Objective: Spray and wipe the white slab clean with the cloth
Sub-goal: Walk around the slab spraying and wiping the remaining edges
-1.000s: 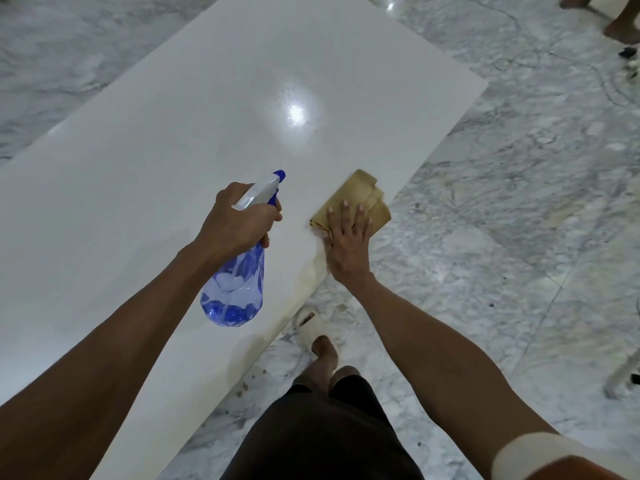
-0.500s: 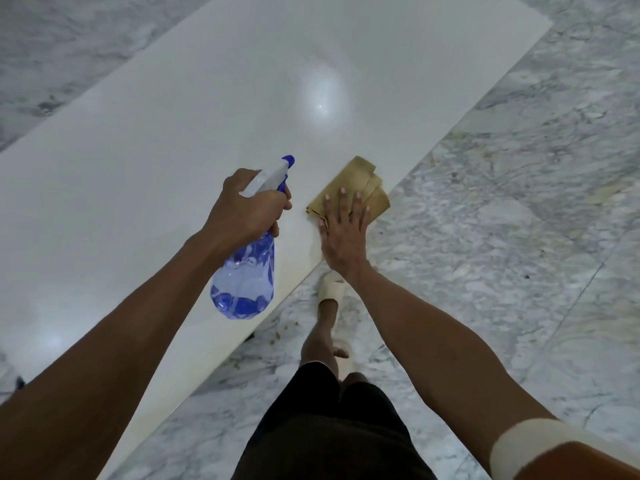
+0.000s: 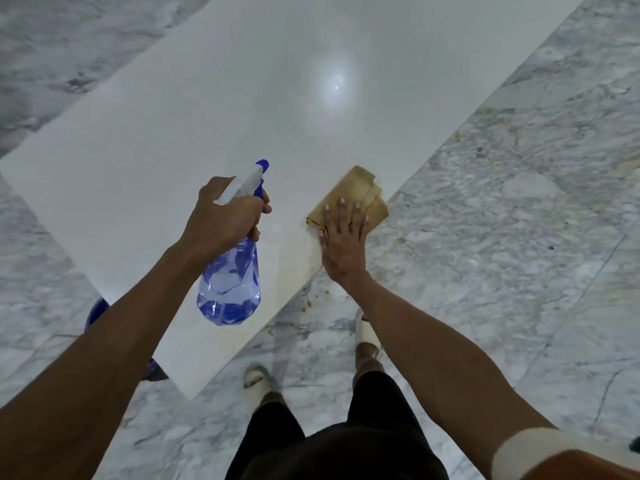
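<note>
White slab (image 3: 221, 109) glossy, lying flat; folded tan cloth (image 3: 360, 195) at its near edge; clear blue spray bottle (image 3: 230, 289) held above it.

The floor (image 3: 519, 237) is polished grey-and-white marble with darker veins and thin joints between large tiles. Yellowish-brown stains and crumbs (image 3: 308, 301) mark it at the centre and upper right. A blue object (image 3: 95, 311) shows at lower left, mostly hidden.

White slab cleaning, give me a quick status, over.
Left hand grips spray bottle, nozzle over slab. Right hand flat on tan cloth at slab's near edge. Nothing in the way.
</note>
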